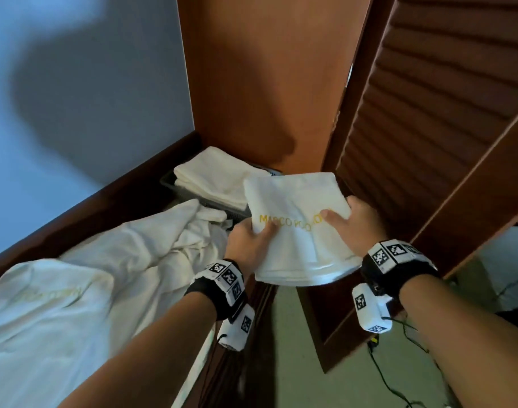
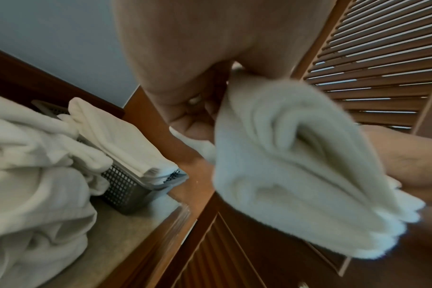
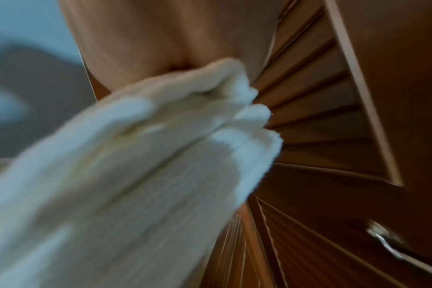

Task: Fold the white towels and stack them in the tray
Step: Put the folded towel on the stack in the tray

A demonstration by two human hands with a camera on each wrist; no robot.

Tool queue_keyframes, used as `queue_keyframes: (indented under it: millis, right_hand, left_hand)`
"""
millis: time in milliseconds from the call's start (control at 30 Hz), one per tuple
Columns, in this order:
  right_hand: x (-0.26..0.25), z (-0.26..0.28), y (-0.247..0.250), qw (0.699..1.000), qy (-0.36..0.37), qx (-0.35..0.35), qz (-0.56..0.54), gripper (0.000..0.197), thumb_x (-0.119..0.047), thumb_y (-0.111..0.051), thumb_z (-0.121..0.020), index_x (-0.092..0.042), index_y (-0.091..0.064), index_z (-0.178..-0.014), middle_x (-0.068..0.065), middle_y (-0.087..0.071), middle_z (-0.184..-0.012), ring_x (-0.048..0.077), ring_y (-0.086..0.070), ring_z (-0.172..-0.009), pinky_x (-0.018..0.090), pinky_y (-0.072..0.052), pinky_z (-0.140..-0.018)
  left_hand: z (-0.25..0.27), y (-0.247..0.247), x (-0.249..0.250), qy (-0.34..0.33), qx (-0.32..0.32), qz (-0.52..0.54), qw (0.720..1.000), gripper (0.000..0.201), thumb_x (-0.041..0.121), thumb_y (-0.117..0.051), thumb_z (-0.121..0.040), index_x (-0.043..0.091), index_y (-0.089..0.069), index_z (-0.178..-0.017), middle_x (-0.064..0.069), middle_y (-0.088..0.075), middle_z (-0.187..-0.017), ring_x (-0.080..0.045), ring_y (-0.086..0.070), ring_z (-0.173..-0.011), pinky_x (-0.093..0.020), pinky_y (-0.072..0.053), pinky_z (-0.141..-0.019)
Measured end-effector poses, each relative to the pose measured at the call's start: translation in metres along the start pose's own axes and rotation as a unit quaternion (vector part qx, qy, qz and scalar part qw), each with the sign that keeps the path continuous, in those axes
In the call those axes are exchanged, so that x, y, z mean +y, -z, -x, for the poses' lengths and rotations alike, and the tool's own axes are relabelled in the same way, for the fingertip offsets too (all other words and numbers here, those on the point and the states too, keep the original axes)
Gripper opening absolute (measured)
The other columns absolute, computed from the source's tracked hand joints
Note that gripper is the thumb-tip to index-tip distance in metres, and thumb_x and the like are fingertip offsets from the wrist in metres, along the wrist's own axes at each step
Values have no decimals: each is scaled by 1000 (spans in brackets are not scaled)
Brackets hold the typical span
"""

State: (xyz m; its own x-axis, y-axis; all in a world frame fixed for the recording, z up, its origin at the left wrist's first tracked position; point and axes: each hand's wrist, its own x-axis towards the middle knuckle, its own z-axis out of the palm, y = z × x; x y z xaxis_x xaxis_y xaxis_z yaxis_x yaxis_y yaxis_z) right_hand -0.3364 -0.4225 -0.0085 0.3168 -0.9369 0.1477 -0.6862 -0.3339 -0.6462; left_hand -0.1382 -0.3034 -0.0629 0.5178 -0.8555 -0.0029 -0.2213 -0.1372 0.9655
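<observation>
A folded white towel [image 1: 296, 228] with yellow lettering hangs in the air between my hands, just right of the tray. My left hand [image 1: 253, 238] grips its left edge, thumb on top. My right hand [image 1: 353, 222] grips its right edge, thumb pressed on the lettering. The same folded towel [image 2: 296, 165] fills the left wrist view, and the towel [image 3: 136, 175] blurs across the right wrist view. A dark mesh tray [image 1: 181, 191] at the back of the counter holds a stack of folded white towels [image 1: 213, 175]; the tray [image 2: 126, 191] also shows from the side.
Loose, unfolded white towels [image 1: 104, 278] lie heaped on the counter at left, touching the tray. A wooden panel [image 1: 266, 78] rises behind the tray. A louvred wooden door [image 1: 434, 107] stands open at right. Black cables [image 1: 399, 375] run across the floor below.
</observation>
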Motion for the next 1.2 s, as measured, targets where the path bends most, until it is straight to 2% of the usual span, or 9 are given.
queue_keyframes:
  millis: [133,267,333,533,767,867,967,1067,1200]
  right_hand:
    - [-1,-72,-18,999,20,-37,25,35,-42,-70,-88,-10,-56,-88,6,-65,-87,29,-62,-80,35,-45,-68]
    - [-9,-148,-51,995,55,-66,54,31,-42,-70,-88,-13,-58,-94,6,-63,-87,29,-61,-81,34,-44,-69]
    - [-13,-191,-75,992,70,-85,66,32,-42,-68,-89,-13,-58,-97,7,-62,-88,29,-59,-81,35,-44,-71]
    - [-29,-313,-163,980,117,-137,86,35,-45,-67,-89,-13,-53,-94,15,-66,-95,34,-61,-83,38,-48,-71]
    - [-64,-414,-233,971,172,-167,-1,35,-38,-66,-92,-8,-51,-102,15,-61,-104,32,-58,-90,43,-49,-77]
    - [-73,-441,-257,964,189,-182,-38,35,-35,-67,-93,-5,-53,-104,15,-62,-102,29,-57,-88,40,-47,-75]
    - [-60,-458,-287,953,162,-255,-8,35,-35,-67,-92,-8,-58,-112,13,-66,-106,31,-62,-94,39,-49,-81]
    - [-25,-464,-312,936,104,-331,61,35,-35,-65,-93,-9,-57,-115,15,-66,-113,35,-63,-101,38,-49,-83]
    - [-9,-468,-319,939,100,-323,67,35,-39,-54,-98,-7,-53,-112,22,-63,-113,41,-62,-100,43,-50,-84]
  left_hand:
    - [-45,11,-6,0,-66,-4,998,17,31,-71,-95,15,-72,-101,11,-74,-93,12,-66,-73,-6,-48,-61]
    - [-94,12,-21,22,-51,3,998,32,35,-73,-92,13,-72,-117,8,-75,-110,-2,-71,-96,-25,-58,-87]
    - [-123,8,-30,28,-15,-3,999,39,42,-74,-89,15,-71,-117,7,-75,-112,-8,-71,-100,-35,-59,-91]
    - [-214,-2,-54,70,85,-57,992,36,36,-74,-87,12,-67,-114,-1,-72,-111,-20,-68,-99,-41,-56,-89]
    - [-300,4,-64,85,215,-25,973,32,36,-73,-88,19,-67,-114,6,-72,-111,-15,-68,-96,-38,-58,-87]
    - [-322,4,-74,106,249,34,962,29,31,-74,-89,17,-65,-114,7,-72,-110,-13,-71,-93,-37,-60,-84]
    - [-330,1,-100,198,249,69,946,31,33,-75,-89,14,-64,-111,1,-71,-105,-20,-71,-90,-47,-61,-79]
    - [-326,-6,-127,280,238,102,924,32,33,-75,-88,7,-66,-105,-10,-73,-95,-27,-71,-77,-48,-62,-65]
    - [-323,-10,-132,289,267,143,908,31,31,-75,-86,7,-68,-104,-13,-75,-96,-35,-73,-82,-51,-62,-67]
